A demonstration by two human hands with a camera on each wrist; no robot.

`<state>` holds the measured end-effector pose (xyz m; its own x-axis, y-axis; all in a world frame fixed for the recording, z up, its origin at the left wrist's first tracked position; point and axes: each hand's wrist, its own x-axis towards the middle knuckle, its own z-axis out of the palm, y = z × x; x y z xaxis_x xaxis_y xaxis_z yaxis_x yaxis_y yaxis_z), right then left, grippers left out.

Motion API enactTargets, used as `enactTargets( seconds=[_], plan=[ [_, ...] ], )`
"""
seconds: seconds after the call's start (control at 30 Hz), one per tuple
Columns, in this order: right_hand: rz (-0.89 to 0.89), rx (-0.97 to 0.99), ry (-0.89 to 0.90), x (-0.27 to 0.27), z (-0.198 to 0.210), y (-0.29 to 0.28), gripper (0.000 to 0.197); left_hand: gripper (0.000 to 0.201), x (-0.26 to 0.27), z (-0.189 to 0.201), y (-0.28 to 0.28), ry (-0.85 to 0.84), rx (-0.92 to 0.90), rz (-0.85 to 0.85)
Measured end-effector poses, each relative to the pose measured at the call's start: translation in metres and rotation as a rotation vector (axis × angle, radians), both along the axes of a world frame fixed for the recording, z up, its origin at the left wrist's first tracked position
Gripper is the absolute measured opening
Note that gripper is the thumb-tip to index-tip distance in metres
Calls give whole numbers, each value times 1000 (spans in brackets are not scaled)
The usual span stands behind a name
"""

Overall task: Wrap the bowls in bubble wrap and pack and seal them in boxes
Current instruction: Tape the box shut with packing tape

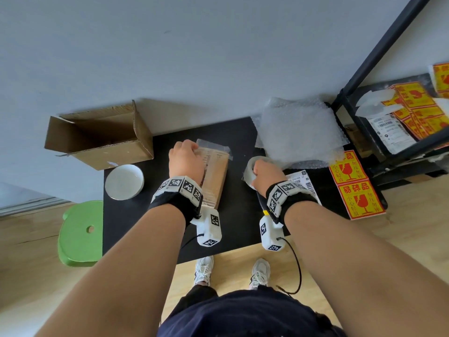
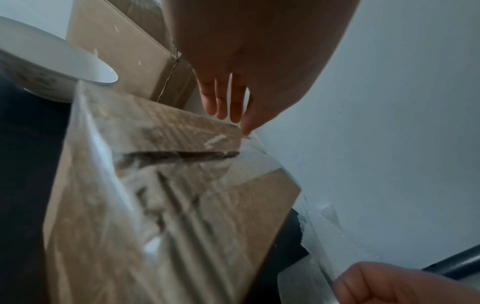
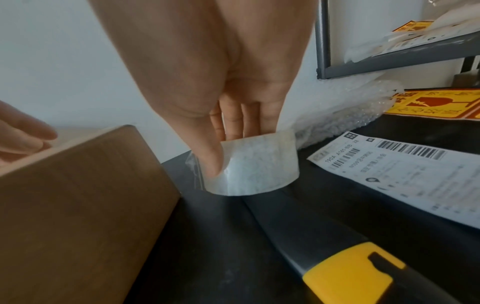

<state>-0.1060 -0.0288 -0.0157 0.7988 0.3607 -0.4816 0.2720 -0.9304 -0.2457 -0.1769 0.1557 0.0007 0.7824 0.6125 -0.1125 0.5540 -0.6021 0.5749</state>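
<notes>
A closed cardboard box (image 1: 216,181) stands in the middle of the black table (image 1: 136,229), with clear tape (image 1: 213,148) running along its top seam and over the far end. My left hand (image 1: 185,159) rests on the box's far left corner, its fingers (image 2: 226,107) fairly straight and touching the tape at the edge. To the right of the box my right hand (image 1: 264,172) grips a roll of clear tape (image 3: 259,164), thumb outside and fingers through the core, low over the table. A bare white bowl (image 1: 124,181) sits left of the box.
An open cardboard box (image 1: 97,137) lies at the back left. Bubble wrap (image 1: 296,135) is piled at the back right, with a shipping label (image 1: 301,181) and fragile stickers (image 1: 354,186) nearby. A yellow-and-black knife (image 3: 350,273) lies under my right wrist. A shelf rack (image 1: 388,113) stands right, a green stool (image 1: 80,234) left.
</notes>
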Motion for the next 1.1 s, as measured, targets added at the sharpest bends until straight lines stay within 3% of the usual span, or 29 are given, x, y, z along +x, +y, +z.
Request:
enactTargets(
  seconds=[0.07,0.17,0.33,0.47,0.63,1.1],
  plan=[
    [-5,-51,88,2,1,4,24,33,-2,-2,3,51,-77,41],
    [-11,-56,70,4,8,11,6,40,-5,-4,6,103,-162,52],
    [-178,306,-54,4,16,22,13,38,-8,0,11,146,-166,35],
    [-150,467,-71,2,21,40,21,27,-16,-1,11,119,-185,53],
    [-147,454,-84,-4,19,54,25,14,-25,-3,12,72,-261,56],
    [-397,573,24,-3,14,64,16,26,-27,-7,19,78,-370,-64]
  ],
)
